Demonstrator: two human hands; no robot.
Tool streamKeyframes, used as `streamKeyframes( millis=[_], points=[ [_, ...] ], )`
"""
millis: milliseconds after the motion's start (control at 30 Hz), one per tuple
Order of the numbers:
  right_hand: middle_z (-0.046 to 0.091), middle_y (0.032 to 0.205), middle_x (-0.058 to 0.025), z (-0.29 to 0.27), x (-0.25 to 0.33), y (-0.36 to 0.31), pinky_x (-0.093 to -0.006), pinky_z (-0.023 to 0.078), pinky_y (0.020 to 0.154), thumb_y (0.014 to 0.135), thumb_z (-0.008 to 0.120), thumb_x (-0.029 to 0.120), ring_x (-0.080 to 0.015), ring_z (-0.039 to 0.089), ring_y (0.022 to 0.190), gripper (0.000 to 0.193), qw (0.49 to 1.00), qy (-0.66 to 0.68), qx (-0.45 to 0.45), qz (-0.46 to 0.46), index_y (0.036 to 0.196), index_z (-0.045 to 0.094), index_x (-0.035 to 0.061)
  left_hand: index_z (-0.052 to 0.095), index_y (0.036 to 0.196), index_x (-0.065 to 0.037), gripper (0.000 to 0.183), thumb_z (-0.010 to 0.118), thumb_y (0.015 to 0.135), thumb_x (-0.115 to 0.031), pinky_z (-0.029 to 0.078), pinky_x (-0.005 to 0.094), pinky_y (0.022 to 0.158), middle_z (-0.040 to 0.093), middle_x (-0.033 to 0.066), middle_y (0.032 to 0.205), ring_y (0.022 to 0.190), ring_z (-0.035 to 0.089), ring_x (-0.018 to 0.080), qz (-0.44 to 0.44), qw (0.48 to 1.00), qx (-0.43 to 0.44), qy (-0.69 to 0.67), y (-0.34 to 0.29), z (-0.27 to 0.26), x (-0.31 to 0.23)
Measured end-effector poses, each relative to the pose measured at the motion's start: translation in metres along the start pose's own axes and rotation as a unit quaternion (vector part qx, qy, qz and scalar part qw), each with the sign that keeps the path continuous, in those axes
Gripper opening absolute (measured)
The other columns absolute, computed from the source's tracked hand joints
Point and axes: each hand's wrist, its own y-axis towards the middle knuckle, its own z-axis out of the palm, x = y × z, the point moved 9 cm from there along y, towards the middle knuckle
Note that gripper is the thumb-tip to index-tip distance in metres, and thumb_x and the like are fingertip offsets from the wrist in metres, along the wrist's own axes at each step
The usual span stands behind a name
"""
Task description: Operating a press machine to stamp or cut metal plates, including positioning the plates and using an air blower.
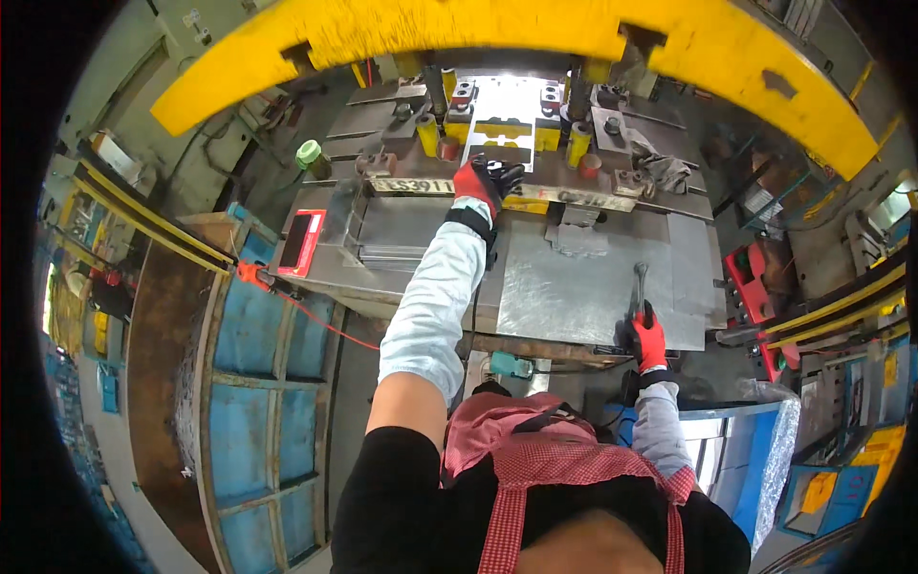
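My left hand (489, 182), in a red and black glove, reaches forward to the press die. Its fingers are closed at the near edge of a bright, cut-out metal sheet (505, 103); part of the grip is hidden. The sheet lies across yellow die blocks (504, 130). In my right hand (647, 340), gloved alike, a slim metal tool like a wrench (640, 278) points away from me, its rounded end over the bench. Beneath it a flat grey metal plate (555, 292) lies on the bench, with small metal pieces (578, 239) at its far edge.
A yellow press beam (497, 24) arches across the top. At the left are a red-edged dark flat device (301, 243), a green-lidded bottle (308, 153) and a blue-panelled rack (241, 421). Grey cloth (662, 170) lies right of the die. Yellow-striped bars (158, 218) flank the bench.
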Motion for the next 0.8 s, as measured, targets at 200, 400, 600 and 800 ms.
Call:
streamKeyframes(
  millis=[200,400,600,800],
  points=[
    [0.056,0.083,-0.0048,0.01,0.016,-0.015,-0.0273,0.045,0.059,0.076,0.059,0.009,-0.0124,0.052,0.066,0.059,0.996,0.084,0.01,0.032,0.13,0.037,0.0068,0.033,0.118,0.014,0.056,0.024,0.089,-0.033,0.042,0.0486,0.087,0.044,0.0314,0.115,0.105,0.047,0.0437,-0.058,0.997,-0.041,0.019,-0.018,0.019,0.005],
    [0.057,0.08,-0.0053,0.009,0.024,-0.013,-0.0277,0.045,0.057,0.077,0.058,0.01,-0.0124,0.052,0.065,0.056,1.0,0.022,-0.003,-0.01,0.128,0.037,0.0056,0.035,0.116,0.01,0.044,0.027,0.091,-0.026,0.051,0.0442,0.074,0.05,0.0272,0.108,0.089,0.057,0.0406,-0.101,0.994,-0.027,-0.036,-0.007,0.007,0.01],
    [0.059,0.085,-0.0058,0.005,0.027,-0.019,-0.0287,0.046,0.062,0.077,0.058,0.012,-0.0133,0.054,0.069,0.056,0.998,-0.047,-0.016,0.034,0.129,0.038,0.0104,0.037,0.114,0.007,0.041,0.031,0.091,-0.026,0.051,0.0451,0.076,0.051,0.0283,0.106,0.09,0.057,0.0397,0.028,0.995,0.053,0.079,-0.012,0.023,-0.004],
    [0.06,0.098,-0.0083,0.01,0.041,-0.026,-0.0285,0.046,0.073,0.076,0.059,0.013,-0.0151,0.056,0.083,0.062,0.999,-0.032,-0.001,-0.013,0.132,0.034,0.0131,0.043,0.102,0.007,0.035,0.032,0.091,-0.024,0.048,0.0467,0.081,0.056,0.0276,0.094,0.09,0.057,0.0407,-0.008,0.995,0.081,-0.05,0.017,0.001,0.001]
  ],
)
